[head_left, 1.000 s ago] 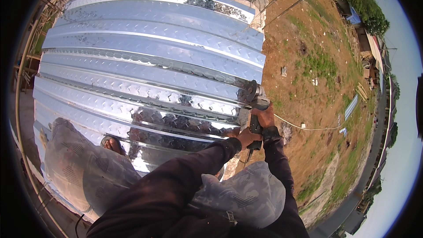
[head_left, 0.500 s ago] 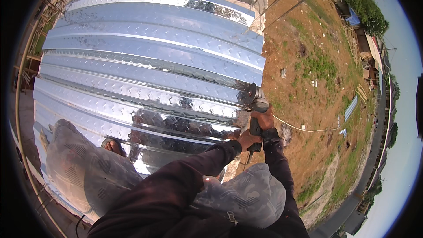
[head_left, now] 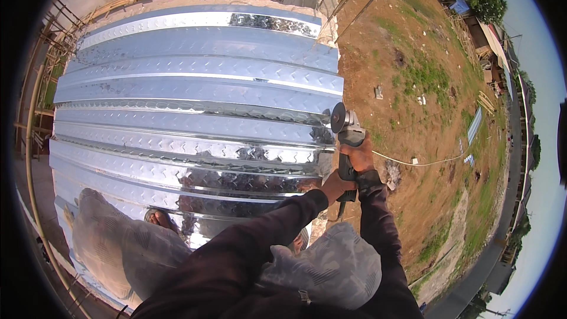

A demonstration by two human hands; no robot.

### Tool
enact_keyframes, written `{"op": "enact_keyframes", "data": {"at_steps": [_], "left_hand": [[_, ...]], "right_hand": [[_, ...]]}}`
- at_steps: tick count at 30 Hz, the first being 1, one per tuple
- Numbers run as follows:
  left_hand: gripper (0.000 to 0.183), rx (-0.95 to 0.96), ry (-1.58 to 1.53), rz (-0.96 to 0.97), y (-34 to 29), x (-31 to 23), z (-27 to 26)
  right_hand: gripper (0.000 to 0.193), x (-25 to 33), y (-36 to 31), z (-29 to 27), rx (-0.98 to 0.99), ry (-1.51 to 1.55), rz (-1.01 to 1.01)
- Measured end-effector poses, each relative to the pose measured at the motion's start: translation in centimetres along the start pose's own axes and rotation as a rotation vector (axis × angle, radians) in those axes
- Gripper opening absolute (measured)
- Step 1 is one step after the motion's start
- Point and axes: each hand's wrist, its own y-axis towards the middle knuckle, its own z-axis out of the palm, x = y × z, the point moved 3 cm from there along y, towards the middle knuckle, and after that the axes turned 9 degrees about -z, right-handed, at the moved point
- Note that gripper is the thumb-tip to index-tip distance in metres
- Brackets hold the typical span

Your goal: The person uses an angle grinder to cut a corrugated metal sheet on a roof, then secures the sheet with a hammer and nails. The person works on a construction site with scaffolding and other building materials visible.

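Both of my hands are closed on an angle grinder (head_left: 347, 169) at the right-hand edge of the ribbed metal sheets (head_left: 195, 91). My right hand (head_left: 359, 152) wraps the front of its body, just behind the grey head. Lower down, my left hand (head_left: 337, 186) grips the rear part. The round dark cutting disc (head_left: 338, 117) stands on edge by the sheets' end; whether it touches the metal I cannot tell. Parts of the grinder's body are hidden under my fingers.
My foot (head_left: 159, 218) in a sandal rests on the sheets. Past their right edge the deck drops to brown, grassy ground (head_left: 407, 82). Thin steel rods (head_left: 369, 3) rise at the far right corner. A pale cable (head_left: 401, 162) runs across beyond my hands. Bamboo poles (head_left: 31, 136) stand at left.
The grinder's head has come up and its disc now shows more plainly against the sheet edge. Both hands keep their grip. The whole view has shifted slightly.
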Motion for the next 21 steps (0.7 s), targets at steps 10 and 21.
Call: {"op": "enact_keyframes", "data": {"at_steps": [10,21], "left_hand": [[0.029,0.089,-0.058,-0.090,1.1,1.2,-0.8],[0.018,0.131,-0.132,-0.085,1.5,-0.6,-0.2]], "right_hand": [[0.071,0.6,-0.1,0.3,0.002,-0.040,0.121],[0.080,-1.8,2.3,0.1,0.030,-0.043,0.074]]}}
